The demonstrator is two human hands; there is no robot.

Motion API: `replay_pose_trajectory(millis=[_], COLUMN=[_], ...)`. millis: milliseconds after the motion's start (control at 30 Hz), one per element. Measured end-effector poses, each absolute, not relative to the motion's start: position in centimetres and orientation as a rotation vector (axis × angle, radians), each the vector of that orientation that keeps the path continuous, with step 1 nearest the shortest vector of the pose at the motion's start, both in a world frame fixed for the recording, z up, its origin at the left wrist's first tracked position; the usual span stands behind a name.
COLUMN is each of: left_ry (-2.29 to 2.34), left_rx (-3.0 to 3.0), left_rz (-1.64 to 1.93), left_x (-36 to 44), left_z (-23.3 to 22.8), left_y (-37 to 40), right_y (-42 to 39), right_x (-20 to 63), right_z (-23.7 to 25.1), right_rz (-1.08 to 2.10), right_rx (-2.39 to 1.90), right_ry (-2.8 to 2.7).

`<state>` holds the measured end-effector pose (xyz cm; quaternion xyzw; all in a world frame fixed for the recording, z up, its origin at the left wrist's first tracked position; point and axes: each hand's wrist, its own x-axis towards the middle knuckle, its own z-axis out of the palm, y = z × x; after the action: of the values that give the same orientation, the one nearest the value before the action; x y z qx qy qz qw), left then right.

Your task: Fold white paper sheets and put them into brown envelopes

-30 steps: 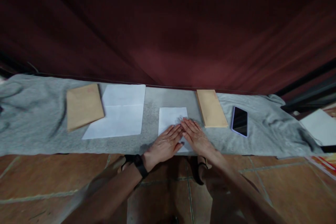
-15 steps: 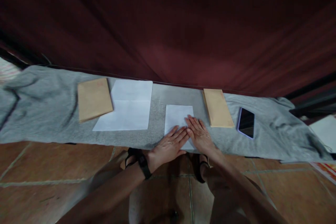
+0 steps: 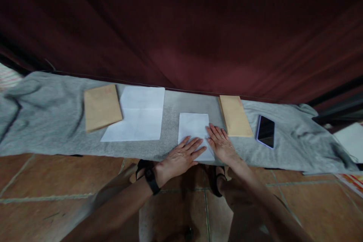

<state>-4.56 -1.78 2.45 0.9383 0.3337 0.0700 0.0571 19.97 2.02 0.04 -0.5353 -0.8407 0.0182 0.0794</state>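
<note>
Both hands have drawn apart since a moment ago: the left hand (image 3: 181, 155) lies flat, fingers spread, on the near edge of the folded white sheet (image 3: 194, 130), and the right hand (image 3: 222, 144) presses open-palmed on its right edge, neither grasping. That sheet sits mid-desk on the grey cloth (image 3: 42, 121). Uneven pressure could skew the crease or drag the cloth. Just right lies a tan envelope (image 3: 235, 116), then a phone (image 3: 266, 131); left, an unfolded sheet (image 3: 138, 119) and another envelope (image 3: 100, 107).
</note>
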Motion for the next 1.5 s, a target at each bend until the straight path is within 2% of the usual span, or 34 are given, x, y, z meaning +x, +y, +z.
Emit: replay_pose_trajectory(millis=[400,667,867,1100,1233,1500], left_ry=[0.999,0.993,1.037,1.094,1.192,1.399], left_rx=[2.601,2.435,2.266,1.943,1.86,1.696], left_rz=[0.329,0.355,0.449,0.449,0.503,0.634], left_x=[-6.8,-9.9,-10.2,-10.1,-10.1,-9.5], left_z=[3.6,3.6,3.6,6.0,5.2,3.8], left_y=[-0.9,0.7,1.2,0.5,1.3,2.9], right_y=[2.0,1.8,1.6,1.3,1.4,2.8], right_x=[21.0,22.9,23.2,21.6,21.0,19.7], right_z=[0.4,2.1,4.0,4.7,4.1,3.7], right_rz=[0.242,0.685,1.017,0.932,0.964,0.894], right_rx=[-1.545,-1.191,-1.126,-1.107,-1.41,-1.608], right_ry=[-2.425,-2.485,-2.524,-2.341,-2.237,-2.068])
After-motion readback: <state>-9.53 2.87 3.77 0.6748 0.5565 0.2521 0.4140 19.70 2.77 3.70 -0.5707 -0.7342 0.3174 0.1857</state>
